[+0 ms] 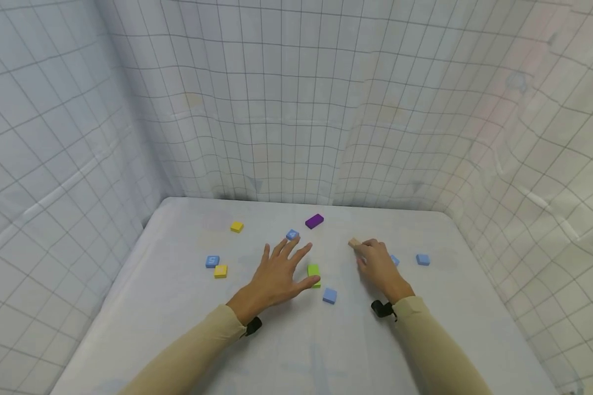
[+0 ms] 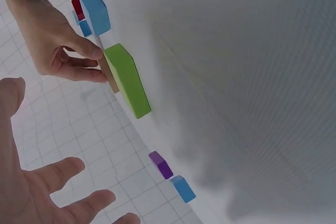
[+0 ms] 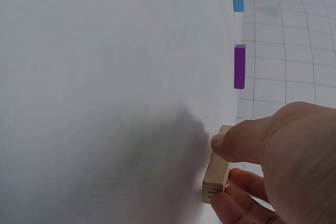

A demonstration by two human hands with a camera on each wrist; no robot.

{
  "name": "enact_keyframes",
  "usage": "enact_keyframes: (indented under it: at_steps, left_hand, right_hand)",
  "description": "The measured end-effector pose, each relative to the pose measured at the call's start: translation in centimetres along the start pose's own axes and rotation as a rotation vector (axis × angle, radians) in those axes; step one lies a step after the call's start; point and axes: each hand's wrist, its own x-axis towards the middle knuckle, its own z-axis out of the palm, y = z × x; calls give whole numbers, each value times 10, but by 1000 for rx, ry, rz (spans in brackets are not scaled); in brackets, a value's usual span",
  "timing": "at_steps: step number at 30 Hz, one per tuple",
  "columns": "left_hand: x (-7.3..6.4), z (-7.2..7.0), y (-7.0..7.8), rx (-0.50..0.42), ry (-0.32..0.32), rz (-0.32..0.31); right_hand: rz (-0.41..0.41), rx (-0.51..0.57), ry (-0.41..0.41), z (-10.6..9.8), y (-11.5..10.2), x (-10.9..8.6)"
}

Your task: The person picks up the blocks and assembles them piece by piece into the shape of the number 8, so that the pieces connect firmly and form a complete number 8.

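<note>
My right hand (image 1: 379, 267) pinches a plain wooden block (image 3: 216, 170) between thumb and fingers, low over the white table. The block's end shows small dark marks in the right wrist view. With fingers spread and straight, my left hand (image 1: 277, 277) hovers above the table and holds nothing. Its thumb overlaps a lime-green block (image 1: 313, 270) in the head view. Beyond its fingertips lies a blue block marked 4 (image 1: 292, 235). A blue block (image 1: 395, 260) is partly hidden behind the right hand, and a red block (image 2: 77, 8) shows near that hand in the left wrist view.
A purple block (image 1: 314, 221) lies toward the back. Yellow blocks (image 1: 236, 226) and a blue block marked 5 (image 1: 212, 261) are on the left. Other blue blocks lie front centre (image 1: 329, 295) and far right (image 1: 423, 259). Grid-patterned cloth (image 1: 296, 109) surrounds the table's back and sides.
</note>
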Motion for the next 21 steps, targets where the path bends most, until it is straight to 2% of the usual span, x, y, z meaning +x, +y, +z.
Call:
enact_keyframes:
  at_steps: [4, 5, 11, 16, 19, 21]
  left_hand:
    - [3, 1, 3, -17, -12, 5]
    - [4, 2, 3, -21, -16, 6]
    - [11, 6, 7, -40, -44, 21]
    - [16, 8, 8, -29, -58, 26]
    - [19, 10, 10, -24, -70, 21]
    - [21, 11, 11, -29, -77, 17]
  right_hand:
    - [13, 4, -24, -13, -13, -5]
    - [39, 6, -43, -20, -21, -6]
    - [36, 48, -39, -23, -18, -5]
    - [-49, 100, 25, -3, 7, 1]
    - [-70, 123, 33, 9, 20, 5]
    - [-71, 131, 16, 9, 18, 4]
